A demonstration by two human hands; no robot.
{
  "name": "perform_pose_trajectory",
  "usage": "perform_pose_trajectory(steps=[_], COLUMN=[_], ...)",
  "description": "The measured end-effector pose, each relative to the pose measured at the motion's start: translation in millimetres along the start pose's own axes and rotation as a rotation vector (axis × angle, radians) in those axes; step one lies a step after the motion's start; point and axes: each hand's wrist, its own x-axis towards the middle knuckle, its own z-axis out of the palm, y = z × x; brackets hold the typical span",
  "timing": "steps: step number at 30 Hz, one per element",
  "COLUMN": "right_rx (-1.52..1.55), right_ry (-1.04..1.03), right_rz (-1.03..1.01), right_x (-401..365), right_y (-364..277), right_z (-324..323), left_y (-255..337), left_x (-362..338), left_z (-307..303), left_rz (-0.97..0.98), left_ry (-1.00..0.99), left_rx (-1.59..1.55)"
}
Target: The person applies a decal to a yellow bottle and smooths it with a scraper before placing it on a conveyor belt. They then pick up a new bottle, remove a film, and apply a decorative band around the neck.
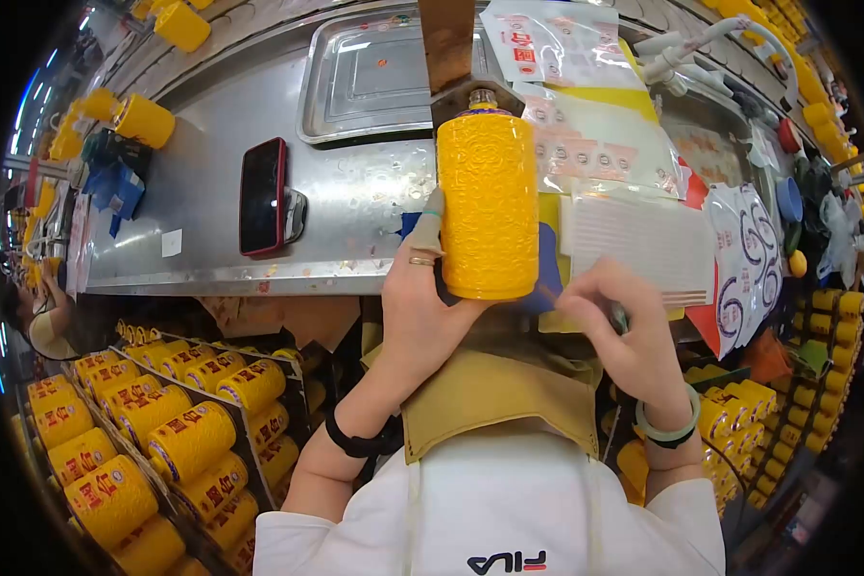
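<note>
A yellow embossed bottle [490,206] is in front of me, its bare neck pointing away. My left hand [424,312] grips it along its left side and bottom edge, with a ring and finger covers on the fingers. My right hand [629,326] is apart from the bottle, to its lower right. Its thumb and index finger come together, and a small dark object shows partly inside the curled fingers; I cannot make out what it is. Beside the right hand lies a stack of whitish strip sheets [643,240]. Part of a blue surface shows behind the bottle.
A phone [263,197] lies on the metal table [355,192] beside a metal tray [365,82]. A brown upright post [448,43] stands beyond the bottle. Printed label sheets [586,144] spread right. Racks of yellow bottles [192,442] stand lower left, more lower right. Another person is far left.
</note>
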Motion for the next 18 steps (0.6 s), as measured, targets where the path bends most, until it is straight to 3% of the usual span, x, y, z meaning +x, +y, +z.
perform_pose_trajectory(steps=[4, 6, 7, 10, 12, 16, 18], right_rx=[0.106, 0.119, 0.094, 0.071, 0.119, 0.041, 0.038], right_ry=[-0.087, -0.096, -0.089, -0.064, -0.053, -0.037, -0.026], right_rz=[-0.093, -0.082, -0.081, -0.079, 0.004, 0.003, -0.02], right_x=[7.6, 13.6, 16.3, 18.3, 18.2, 18.4, 18.8], right_y=[-20.6, -20.8, -16.5, -2.9, 1.0, 1.4, 3.4], right_z=[15.1, 21.9, 25.6, 31.6, 30.0, 28.3, 29.5], left_y=[-2.0, -5.9, -8.0, -9.9, -4.8, -11.8, -9.5], left_x=[-1.6, -1.3, -2.1, -5.5, -9.0, -12.2, -12.1], left_z=[4.1, 7.0, 6.6, 0.0, -6.3, -12.0, -9.2], left_rz=[0.029, 0.207, 0.207, 0.123, 0.035, 0.025, -0.034], left_ry=[0.006, 0.111, 0.111, 0.029, -0.11, -0.19, -0.191], left_rx=[0.034, 0.158, 0.156, 0.051, -0.19, -0.324, -0.54])
